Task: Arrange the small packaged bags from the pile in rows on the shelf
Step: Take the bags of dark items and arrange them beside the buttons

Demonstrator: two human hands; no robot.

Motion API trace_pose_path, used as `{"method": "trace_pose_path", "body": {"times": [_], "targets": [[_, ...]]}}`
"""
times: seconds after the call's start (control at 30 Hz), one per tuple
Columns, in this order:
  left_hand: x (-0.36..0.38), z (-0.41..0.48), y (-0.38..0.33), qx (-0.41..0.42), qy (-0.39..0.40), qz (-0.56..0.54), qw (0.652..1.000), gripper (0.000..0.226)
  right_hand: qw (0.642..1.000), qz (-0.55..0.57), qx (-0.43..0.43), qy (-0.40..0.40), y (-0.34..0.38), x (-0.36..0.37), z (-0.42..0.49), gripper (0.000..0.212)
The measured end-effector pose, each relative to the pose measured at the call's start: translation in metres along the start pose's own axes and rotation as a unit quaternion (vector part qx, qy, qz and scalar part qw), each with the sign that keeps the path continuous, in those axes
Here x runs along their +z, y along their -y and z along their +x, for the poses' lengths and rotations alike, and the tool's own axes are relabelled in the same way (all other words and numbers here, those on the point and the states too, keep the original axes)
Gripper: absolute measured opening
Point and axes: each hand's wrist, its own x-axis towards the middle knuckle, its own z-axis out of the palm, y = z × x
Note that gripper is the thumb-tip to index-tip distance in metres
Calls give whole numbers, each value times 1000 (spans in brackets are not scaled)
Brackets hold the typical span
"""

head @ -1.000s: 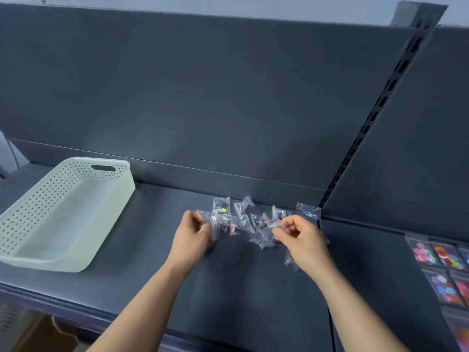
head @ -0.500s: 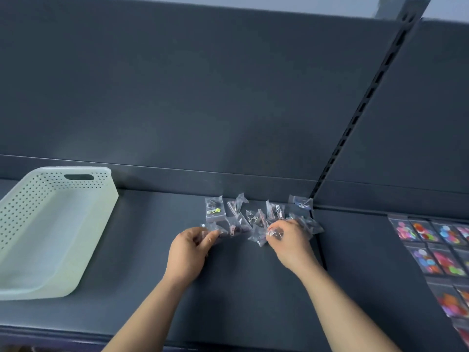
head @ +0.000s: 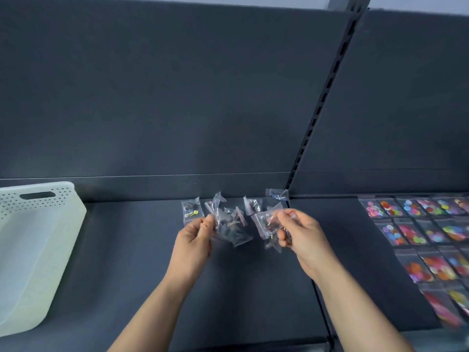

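Small packaged bags (head: 234, 219) lie in a loose pile near the rear edge of the shelf (head: 127, 250), just left of the slotted upright (head: 327, 92) that divides it. The pile runs left to right along the back wall, and it lies just beyond my hands, on the far side of them.

My left hand (head: 194, 240) is at the left end. Its thumb and fingers pinch the edge of a clump of clear bags; I cannot tell how many. My right hand (head: 304, 237) is at the right end, fingers curled and pinching one bag (head: 265, 222), with what looks like a second hanging below it. A bag with a yellow piece (head: 192, 210) lies flat just behind my left hand. Another bag (head: 278, 194) sits at the foot of the upright, nearer my right hand.

I judge the open shelf in front of the pile is where a row should start, so the held bags need to come toward me and be laid flat.

Half a second ago both hands were down on the pile; now they are raised off the shelf with bags lifted clear.

A white perforated basket (head: 50, 250) stands at the left edge. Colourful packets (head: 431, 232) lie in rows right of the upright.
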Motion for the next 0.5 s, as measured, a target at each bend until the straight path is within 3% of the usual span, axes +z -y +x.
{"method": "trace_pose_path", "body": {"times": [0.13, 0.23, 0.3, 0.5], "targets": [[49, -9, -10, -18, 79, -65, 995, 37, 998, 28, -31, -45, 9, -50, -25, 16], [96, -23, -20, -20, 146, -84, 985, 19, 995, 38, -42, -83, 12, -97, -46, 26], [134, -35, -25, -20, 183, -77, 980, 9, 991, 45, -46, -116, 11, -135, -63, 29], [267, -94, -27, -10, 322, 0, 947, 9, 979, 17, -52, -196, -2, -271, -123, 21]]}}
